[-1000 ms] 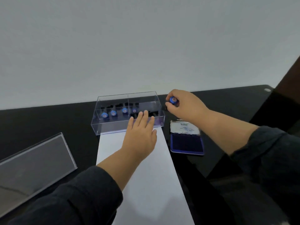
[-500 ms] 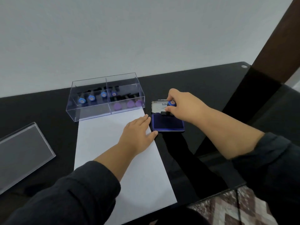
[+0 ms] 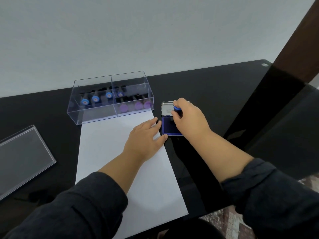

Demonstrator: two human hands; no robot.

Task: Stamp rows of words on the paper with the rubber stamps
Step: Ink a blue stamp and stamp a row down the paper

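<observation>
lying on a glossy black table (image 3: 215,94) by a pale wall, white paper (image 3: 107,144) under the flat left hand (image 3: 145,137), right hand (image 3: 189,118) gripping a blue-topped stamp (image 3: 177,109).

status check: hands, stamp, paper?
Right hand grips blue-topped stamp on open ink pad. Left hand flat on paper, which is blank. Nothing in the way.
</observation>
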